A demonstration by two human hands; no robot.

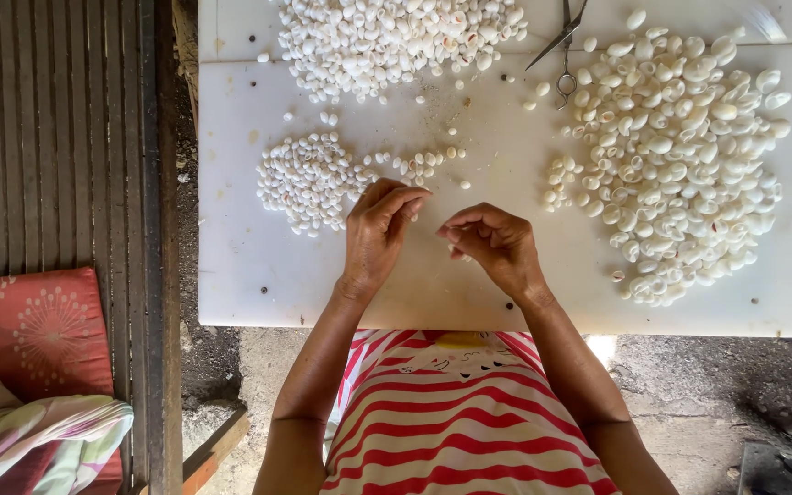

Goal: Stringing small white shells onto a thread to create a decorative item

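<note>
My left hand (379, 231) and my right hand (497, 246) hover close together over the near middle of a white board (249, 266). Both have fingers curled and pinched at the tips; whatever small thing they hold is too small to make out. Just left of my left hand lies a pile of small white shells (309, 181). A short trail of shells (422, 163) runs above my fingers. A large heap of bigger white shells (680, 156) spreads to the right of my right hand.
Another shell heap (396, 38) lies at the far edge, with small scissors (561, 50) beside it. A red patterned cushion (34, 330) and striped cloth (38, 440) rest on slatted wood at left. Rough ground (717, 385) lies under the board.
</note>
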